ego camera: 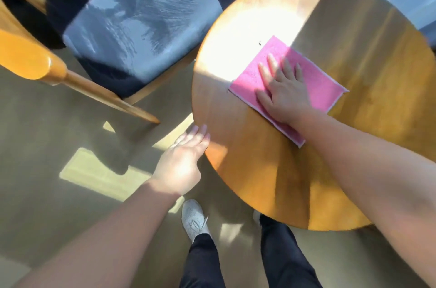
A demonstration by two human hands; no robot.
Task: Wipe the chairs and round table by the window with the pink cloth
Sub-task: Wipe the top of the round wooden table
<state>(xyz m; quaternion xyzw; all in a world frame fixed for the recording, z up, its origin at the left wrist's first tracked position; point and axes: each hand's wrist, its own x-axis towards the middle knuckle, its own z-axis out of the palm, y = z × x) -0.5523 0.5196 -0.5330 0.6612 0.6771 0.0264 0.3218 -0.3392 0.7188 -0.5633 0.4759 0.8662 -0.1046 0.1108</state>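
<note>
Left hand (180,165): open, fingertips at near-left table edge, gripping nothing.
Right hand (282,92): flat, fingers spread, pressing cloth.
Cloth (316,80): pink, mid-table (259,181).
Chair (132,28): left, streaked seat.
Writing: none legible.

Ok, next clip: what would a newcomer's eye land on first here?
First the pink cloth, spread flat on the sunlit round table with the right hand pressed open on top of it. Next, the left hand, fingers at the table's near-left edge. Then the chair at upper left, whose dark seat shows streaky marks.
</note>
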